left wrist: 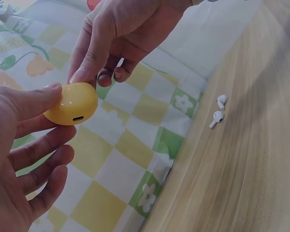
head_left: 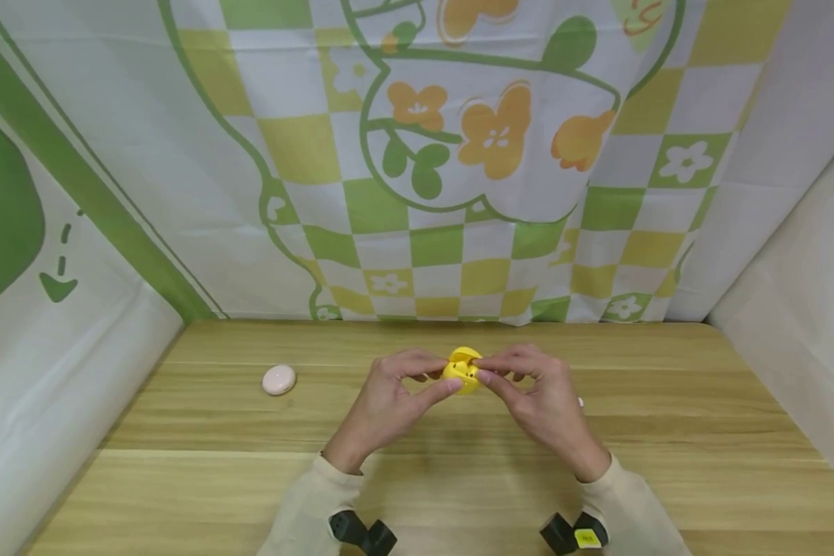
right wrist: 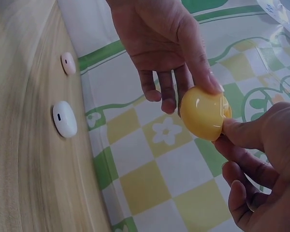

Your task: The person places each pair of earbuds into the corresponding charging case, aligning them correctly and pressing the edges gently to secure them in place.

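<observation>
A round, glossy yellow earbud case (head_left: 466,385) stands with its lid up above the table; yellow earbuds (head_left: 472,373) with dark spots show inside. My left hand (head_left: 393,394) holds the case from the left between thumb and fingers, its other fingers loosely bent in the left wrist view. From the right, my right hand (head_left: 544,399) reaches to the opening, thumb and index finger pinching at an earbud there; the fingertips partly cover it. A charging port shows on the case (left wrist: 72,108) in the left wrist view.
On the wooden table (head_left: 201,432) a pink case (head_left: 279,379) lies to the left. A white case (right wrist: 65,119) appears in the right wrist view. Two white earbuds (left wrist: 217,117) lie on the right, mostly behind my right hand in the head view. A patterned curtain (head_left: 431,255) hangs behind.
</observation>
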The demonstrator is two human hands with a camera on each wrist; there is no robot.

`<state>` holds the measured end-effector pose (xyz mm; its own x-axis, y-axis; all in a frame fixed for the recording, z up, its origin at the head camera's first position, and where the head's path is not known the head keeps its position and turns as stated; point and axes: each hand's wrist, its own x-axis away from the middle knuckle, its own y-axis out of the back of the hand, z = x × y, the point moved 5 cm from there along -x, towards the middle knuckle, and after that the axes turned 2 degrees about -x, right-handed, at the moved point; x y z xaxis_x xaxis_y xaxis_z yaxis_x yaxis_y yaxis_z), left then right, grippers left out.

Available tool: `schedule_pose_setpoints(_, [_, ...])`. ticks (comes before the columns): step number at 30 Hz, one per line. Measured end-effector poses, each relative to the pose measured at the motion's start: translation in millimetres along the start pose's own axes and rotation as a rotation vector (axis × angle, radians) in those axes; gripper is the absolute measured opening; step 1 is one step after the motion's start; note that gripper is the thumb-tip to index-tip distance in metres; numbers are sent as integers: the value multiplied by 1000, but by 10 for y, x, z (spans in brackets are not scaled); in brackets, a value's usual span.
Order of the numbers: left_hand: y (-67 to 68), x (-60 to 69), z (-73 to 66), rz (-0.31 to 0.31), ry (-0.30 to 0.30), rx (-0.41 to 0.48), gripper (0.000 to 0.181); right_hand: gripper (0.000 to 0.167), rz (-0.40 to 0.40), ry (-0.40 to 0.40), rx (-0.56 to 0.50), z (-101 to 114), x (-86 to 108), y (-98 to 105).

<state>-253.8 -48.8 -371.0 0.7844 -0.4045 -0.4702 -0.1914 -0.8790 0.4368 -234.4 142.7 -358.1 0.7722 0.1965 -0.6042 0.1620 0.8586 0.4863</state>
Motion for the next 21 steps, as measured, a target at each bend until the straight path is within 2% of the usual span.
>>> schedule_pose_setpoints(8, [9,4,44,-6,52,60,21,11,-13,-36,-26,-17,-2,38])
schedule_pose_setpoints(21, [39,-6,61,-39,83,133,19,8,-57,-45,-88,-63,-14,124])
